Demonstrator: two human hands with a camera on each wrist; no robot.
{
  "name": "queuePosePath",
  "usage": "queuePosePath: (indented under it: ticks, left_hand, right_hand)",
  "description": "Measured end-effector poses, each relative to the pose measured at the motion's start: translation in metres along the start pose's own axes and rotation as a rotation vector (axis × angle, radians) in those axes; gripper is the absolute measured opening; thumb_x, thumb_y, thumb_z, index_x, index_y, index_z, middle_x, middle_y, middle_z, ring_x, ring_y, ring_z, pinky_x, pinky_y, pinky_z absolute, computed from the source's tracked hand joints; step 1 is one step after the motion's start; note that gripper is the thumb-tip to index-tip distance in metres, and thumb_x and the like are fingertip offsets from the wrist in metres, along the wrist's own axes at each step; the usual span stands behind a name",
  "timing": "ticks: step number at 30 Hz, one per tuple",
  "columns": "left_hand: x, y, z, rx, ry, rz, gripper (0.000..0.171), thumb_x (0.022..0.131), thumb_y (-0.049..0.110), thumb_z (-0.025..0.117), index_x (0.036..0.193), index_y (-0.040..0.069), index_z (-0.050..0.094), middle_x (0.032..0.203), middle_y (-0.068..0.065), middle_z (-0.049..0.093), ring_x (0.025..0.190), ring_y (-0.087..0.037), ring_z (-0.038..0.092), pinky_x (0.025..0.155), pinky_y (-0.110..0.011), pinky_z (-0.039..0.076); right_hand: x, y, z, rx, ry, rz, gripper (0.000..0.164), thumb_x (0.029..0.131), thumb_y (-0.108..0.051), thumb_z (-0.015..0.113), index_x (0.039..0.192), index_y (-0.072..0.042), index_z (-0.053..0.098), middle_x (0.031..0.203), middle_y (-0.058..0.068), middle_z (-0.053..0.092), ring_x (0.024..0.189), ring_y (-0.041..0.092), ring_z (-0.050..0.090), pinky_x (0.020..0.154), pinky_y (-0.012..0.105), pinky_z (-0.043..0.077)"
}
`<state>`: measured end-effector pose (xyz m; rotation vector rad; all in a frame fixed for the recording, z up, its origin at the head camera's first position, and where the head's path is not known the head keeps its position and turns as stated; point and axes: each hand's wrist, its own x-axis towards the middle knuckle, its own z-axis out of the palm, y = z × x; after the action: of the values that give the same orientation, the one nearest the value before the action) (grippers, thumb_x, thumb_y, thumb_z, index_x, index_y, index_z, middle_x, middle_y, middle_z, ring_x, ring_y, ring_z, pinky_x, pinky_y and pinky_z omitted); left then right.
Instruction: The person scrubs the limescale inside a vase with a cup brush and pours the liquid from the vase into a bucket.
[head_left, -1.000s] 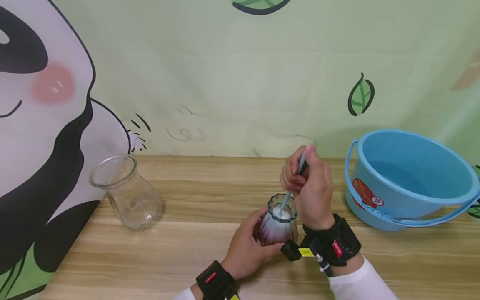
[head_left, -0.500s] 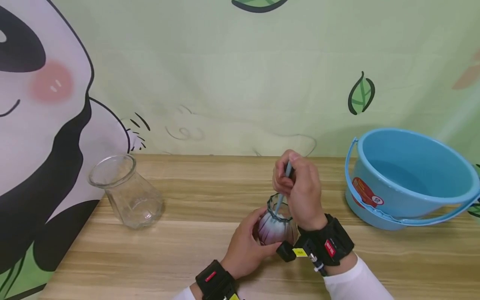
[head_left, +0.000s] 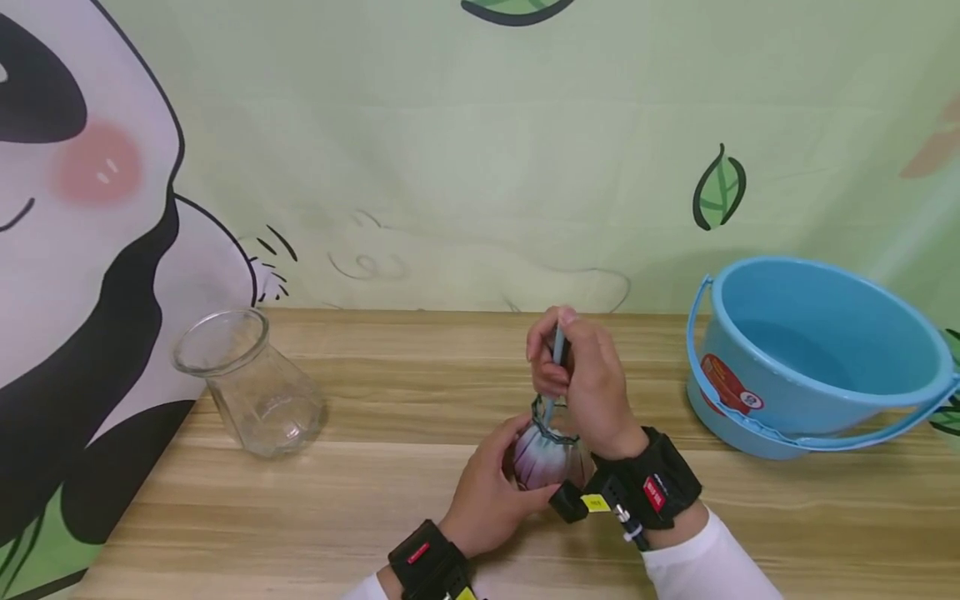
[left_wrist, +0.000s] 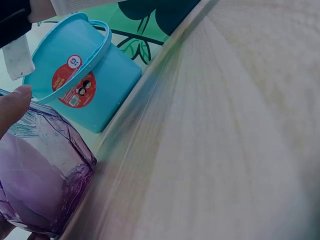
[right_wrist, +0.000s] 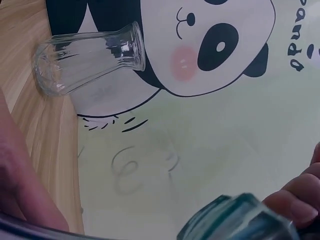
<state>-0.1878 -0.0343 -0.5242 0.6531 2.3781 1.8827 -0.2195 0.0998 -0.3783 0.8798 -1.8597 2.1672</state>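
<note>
A small ribbed glass vase (head_left: 542, 460), purple below with a teal scalloped rim, stands on the table. My left hand (head_left: 486, 493) grips its body, thumb on the near side and fingers round the left. In my right hand (head_left: 588, 387) is the grey-blue handle (head_left: 558, 343) of a cleaning brush, held upright in the vase's mouth. Through the purple glass (left_wrist: 77, 180) in the left wrist view, a pale rounded brush head (left_wrist: 30, 175) shows inside. Right wrist and palm hide part of the vase's right side in the head view.
A clear flared glass vase (head_left: 262, 392) stands at the left of the wooden table (head_left: 360, 500). To the right is a light-blue plastic bucket (head_left: 795, 408) with its handle lowered. A panda-printed backdrop (head_left: 420, 167) hangs behind the table.
My right hand has shifted left and a little down, bringing the brush handle more upright and nearer the rim's left side. The left hand keeps its grip on the vase.
</note>
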Motion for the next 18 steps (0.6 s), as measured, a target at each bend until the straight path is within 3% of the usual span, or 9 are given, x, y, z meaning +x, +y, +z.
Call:
queuePosePath:
  ticks: [5, 13, 18]
  left_hand:
    - [0.0, 0.001, 0.0, -0.007, -0.006, -0.006, 0.072, 0.075, 0.026, 0.084, 0.136, 0.033, 0.046, 0.116, 0.002, 0.058, 0.098, -0.014, 0.055, 0.079, -0.032, 0.052]
    - [0.0, 0.001, 0.001, 0.019, 0.0, -0.018, 0.073, 0.074, 0.026, 0.085, 0.136, 0.034, 0.046, 0.114, 0.004, 0.058, 0.095, -0.014, 0.055, 0.075, -0.03, 0.052]
    - [-0.001, 0.001, 0.0, 0.049, 0.011, -0.045, 0.072, 0.074, 0.035, 0.085, 0.135, 0.035, 0.046, 0.114, 0.007, 0.058, 0.097, -0.013, 0.053, 0.077, -0.031, 0.05]
  right_hand:
    - [0.0, 0.001, -0.003, 0.048, -0.006, 0.024, 0.047, 0.106, -0.032, 0.021, 0.075, -0.006, 0.045, 0.055, 0.0, 0.026, 0.041, 0.016, 0.022, 0.035, 0.036, 0.014]
    - [-0.001, -0.003, -0.002, 0.06, 0.003, -0.083, 0.045, 0.105, -0.028, 0.019, 0.071, -0.005, 0.039, 0.054, 0.0, 0.025, 0.041, 0.015, 0.022, 0.032, 0.034, 0.014]
    - [0.0, -0.01, -0.002, 0.091, 0.007, -0.127, 0.046, 0.105, -0.031, 0.021, 0.07, -0.007, 0.039, 0.053, 0.0, 0.024, 0.04, 0.013, 0.021, 0.032, 0.032, 0.014]
